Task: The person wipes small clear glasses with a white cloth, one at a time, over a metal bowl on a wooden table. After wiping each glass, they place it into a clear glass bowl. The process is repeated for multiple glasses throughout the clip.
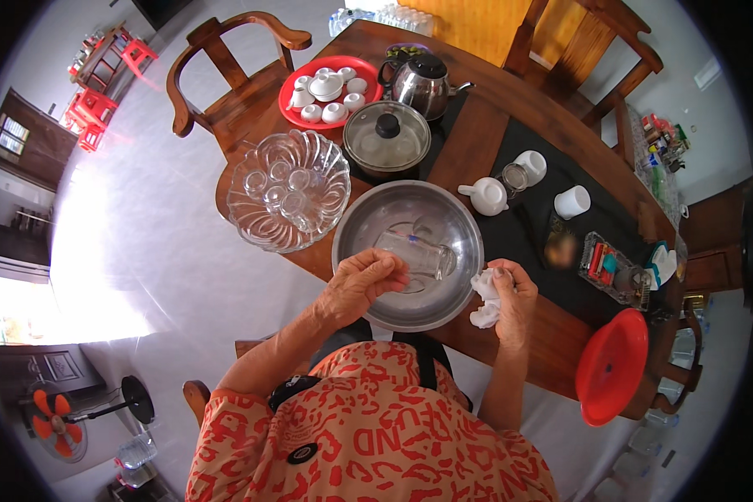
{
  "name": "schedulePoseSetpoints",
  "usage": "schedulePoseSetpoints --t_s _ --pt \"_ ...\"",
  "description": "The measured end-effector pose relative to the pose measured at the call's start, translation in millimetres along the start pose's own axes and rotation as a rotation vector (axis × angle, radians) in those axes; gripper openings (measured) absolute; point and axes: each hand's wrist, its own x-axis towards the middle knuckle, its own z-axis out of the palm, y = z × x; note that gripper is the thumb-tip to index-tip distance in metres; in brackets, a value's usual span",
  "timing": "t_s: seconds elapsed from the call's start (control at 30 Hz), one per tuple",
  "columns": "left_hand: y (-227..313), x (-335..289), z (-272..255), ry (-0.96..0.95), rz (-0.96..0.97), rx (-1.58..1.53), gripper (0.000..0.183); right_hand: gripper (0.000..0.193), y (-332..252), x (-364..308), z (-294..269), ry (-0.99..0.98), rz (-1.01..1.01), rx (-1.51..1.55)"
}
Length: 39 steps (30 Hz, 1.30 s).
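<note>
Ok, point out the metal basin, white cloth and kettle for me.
Metal basin [363,220], head view: on its bare inner wall.
White cloth [484,289], head view: on its crumpled upper part.
Kettle [416,91], head view: on its shiny metal side.

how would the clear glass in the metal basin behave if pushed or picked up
The clear glass is likely slippery, as its walls look smooth and shiny. Lying on its side, it would probably roll if pushed. Being glass, it may chip if knocked against the hard-looking metal basin.
</note>
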Motion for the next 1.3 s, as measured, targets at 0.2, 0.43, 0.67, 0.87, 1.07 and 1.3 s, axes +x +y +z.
schedulePoseSetpoints --t_s 0.2,0.43,0.67,0.87,1.07,1.3 --pt "-9 -3 16 0.032 -0.019 -0.131 0.014 0.03 -3 -4 5 -0.052 -0.067 0.135" --pt "-20 -4 34 0.045 0.102 -0.043 0.016 0.045 1 -9 36 -0.177 -0.099 0.046" --pt "-6 -7 38 -0.013 0.215 0.261 0.018 0.045 6 -9 58 -0.186 -0.118 0.118" --pt "3 0 33 -0.044 0.39 0.474 0.02 0.044 0 -8 65 -0.19 -0.098 0.239" --pt "2 2 55 0.259 0.182 0.188 0.052 0.046 7 -14 81 -0.12 -0.105 0.425" --pt "6 9 51 0.077 0.327 -0.011 0.04 0.046 13 -24 81 -0.309 -0.04 0.231"
